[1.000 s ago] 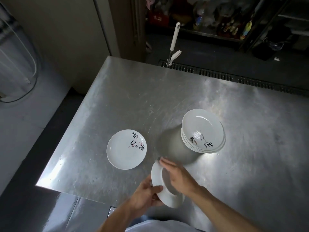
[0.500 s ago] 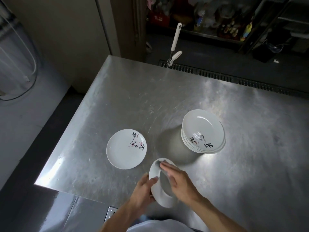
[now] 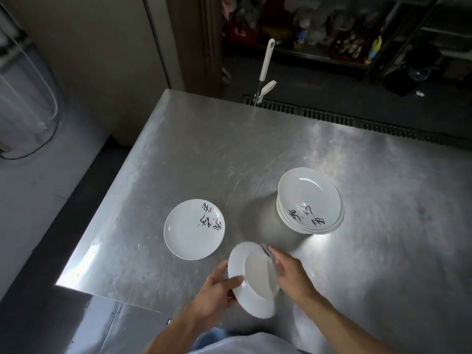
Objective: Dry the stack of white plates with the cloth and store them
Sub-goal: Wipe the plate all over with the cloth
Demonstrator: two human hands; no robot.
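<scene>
The held plate (image 3: 255, 279) is off the table, tilted steeply with its plain underside towards the camera, above the near edge of the steel table (image 3: 204, 149). The left hand (image 3: 217, 290) grips its left rim, thumb laid over the underside and the other fingers hidden behind. The right hand (image 3: 291, 274) lies against the right rim with fingers stretched towards the far side. I cannot tell whether it pinches the rim or merely presses on it, and no cloth can be made out for certain, only a blurred grey streak at the fingertips. Just to the far left, a single plate (image 3: 194, 228) lies face up on the table, apart from the others. To the far right stands the stack (image 3: 310, 200), its plates sitting slightly out of line with one another. Beyond the far table edge a white handle (image 3: 266, 60) stands upright, with a floor grate (image 3: 357, 121) beside it. In my judgement, drying is at an early stage, with most plates not yet handled. The chief risk is a drop. A wet plate is held by its rim alone over the table edge, so a slip of either hand would send it to the table or the floor. A second risk is the stack, where a careless lift of its top plate could drag the uneven plates sideways.
</scene>
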